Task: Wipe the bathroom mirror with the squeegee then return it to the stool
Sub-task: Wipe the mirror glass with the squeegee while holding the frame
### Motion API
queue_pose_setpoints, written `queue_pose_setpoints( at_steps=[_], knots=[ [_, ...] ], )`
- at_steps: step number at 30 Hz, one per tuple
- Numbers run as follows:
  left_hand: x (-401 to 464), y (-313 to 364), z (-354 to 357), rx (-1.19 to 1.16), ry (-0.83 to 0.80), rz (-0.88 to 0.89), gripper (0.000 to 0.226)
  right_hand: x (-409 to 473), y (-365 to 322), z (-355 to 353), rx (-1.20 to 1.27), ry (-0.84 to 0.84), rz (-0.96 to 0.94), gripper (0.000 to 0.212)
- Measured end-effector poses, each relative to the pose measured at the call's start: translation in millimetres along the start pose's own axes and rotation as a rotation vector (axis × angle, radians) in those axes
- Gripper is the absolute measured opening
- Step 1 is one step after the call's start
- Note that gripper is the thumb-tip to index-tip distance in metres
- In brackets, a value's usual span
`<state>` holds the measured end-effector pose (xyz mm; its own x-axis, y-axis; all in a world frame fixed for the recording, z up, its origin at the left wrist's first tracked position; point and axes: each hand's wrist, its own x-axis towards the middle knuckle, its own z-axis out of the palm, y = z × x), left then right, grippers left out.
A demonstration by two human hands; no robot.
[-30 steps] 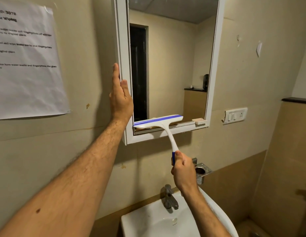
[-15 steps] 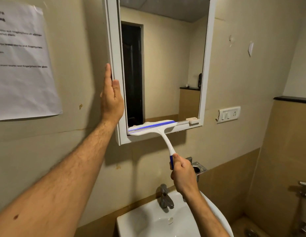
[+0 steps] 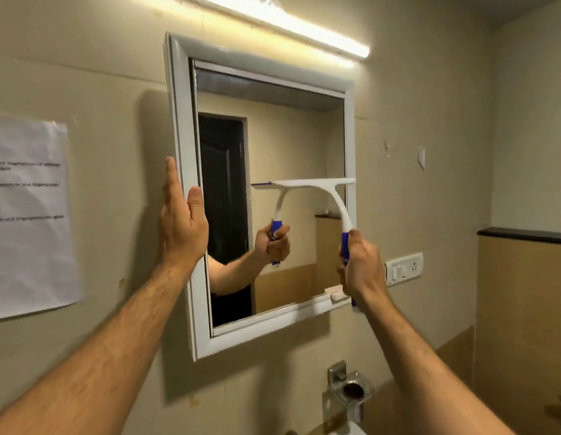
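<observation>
Starting left of the mirror (image 3: 282,171), a printed sheet (image 3: 28,215) is fixed to the wall. The left hand (image 3: 182,221) lies flat against the mirror's left frame, fingers straight and thumb spread, bracing and gripping nothing. On the glass, right of centre and about mid-height, the squeegee (image 3: 317,183) sits with its blade level and apparently against the surface, reaching the right frame. The right hand (image 3: 360,268), low by the mirror's right edge, is wrapped round the blue handle. Right of the mirror is a switch plate (image 3: 403,270); above it a lit tube lamp (image 3: 273,20); below it a metal holder (image 3: 351,390). Judgement: the wiping step is in hand, on the right portion of the glass. The next move calls for a steady downward pull with even blade pressure to the bottom frame. The stool is not in view; return remains outstanding.
</observation>
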<state>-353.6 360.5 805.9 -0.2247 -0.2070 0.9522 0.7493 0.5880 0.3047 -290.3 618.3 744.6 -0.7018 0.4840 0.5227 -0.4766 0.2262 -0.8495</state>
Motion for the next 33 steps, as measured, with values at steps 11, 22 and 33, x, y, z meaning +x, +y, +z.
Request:
queue_pose_setpoints(
  at_steps=[11, 22, 33],
  knots=[
    [54.4, 18.9, 14.4, 0.052, 0.110, 0.031, 0.054, 92.4, -78.1, 15.9, 0.153, -0.098, 0.018, 0.050],
    [45.5, 13.6, 12.7, -0.005, 0.135, 0.056, 0.050, 48.5, 25.3, 19.0, 0.093, -0.083, 0.012, 0.050],
    [37.0, 9.3, 13.8, 0.009, 0.148, 0.087, 0.050, -20.9, 98.5, -4.9, 0.056, -0.150, 0.130, 0.051]
  ],
)
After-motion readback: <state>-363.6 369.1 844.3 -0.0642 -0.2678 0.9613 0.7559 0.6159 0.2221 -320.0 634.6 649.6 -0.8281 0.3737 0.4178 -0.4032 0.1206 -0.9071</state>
